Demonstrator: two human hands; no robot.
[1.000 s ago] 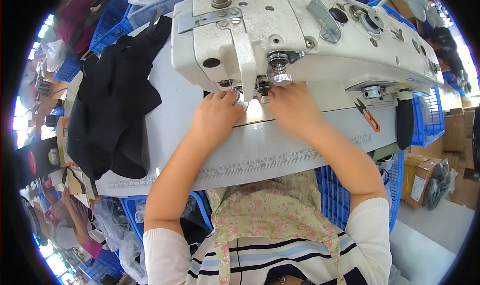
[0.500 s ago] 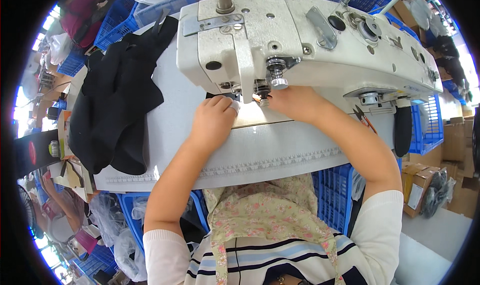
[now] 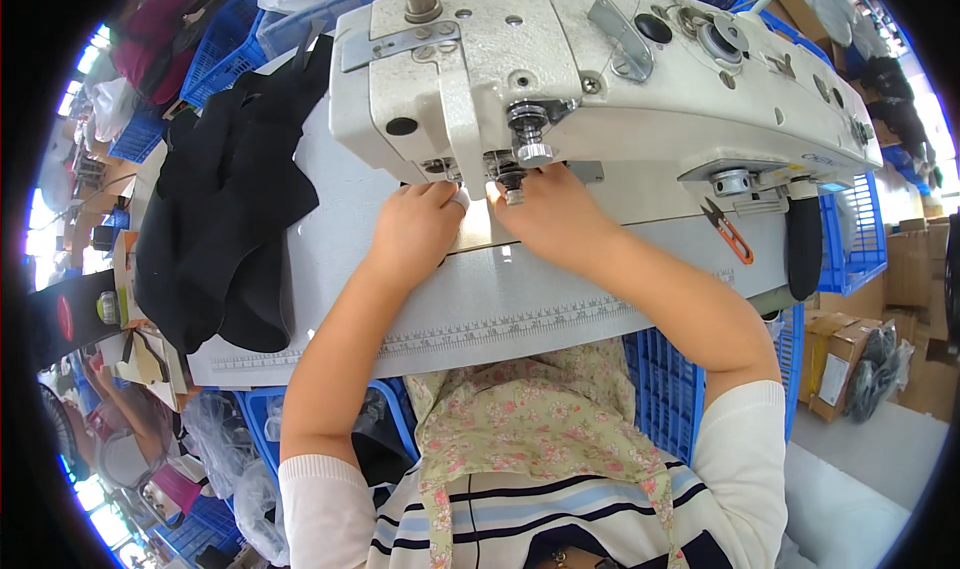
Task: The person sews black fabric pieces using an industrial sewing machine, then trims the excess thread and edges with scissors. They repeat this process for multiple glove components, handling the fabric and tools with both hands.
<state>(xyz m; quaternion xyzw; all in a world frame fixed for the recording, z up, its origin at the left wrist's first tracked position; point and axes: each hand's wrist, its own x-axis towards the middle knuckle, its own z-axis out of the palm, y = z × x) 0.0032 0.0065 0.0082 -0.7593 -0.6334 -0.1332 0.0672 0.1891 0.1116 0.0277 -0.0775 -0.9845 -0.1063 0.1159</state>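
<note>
A white sewing machine spans the far side of the pale work table. My left hand rests just left of the needle area, its fingers curled down under the machine head, a pale band round one finger. Only a small dark edge shows at its fingertips; what they hold is hidden. From the right, my right hand reaches to the needle area, fingers bent and partly covered by the tension knob. What lies in them I cannot make out. Lamplight falls between both hands.
Black fabric pieces lie heaped on the table's left. Orange-handled thread snips lie to the right. A printed ruler strip runs along the near edge. Blue crates stand below, and cardboard boxes on the right.
My right hand has drawn slightly left and its forearm lower, baring more of the snips. The left hand stays beside the needle area. The whole view has shifted a little.
</note>
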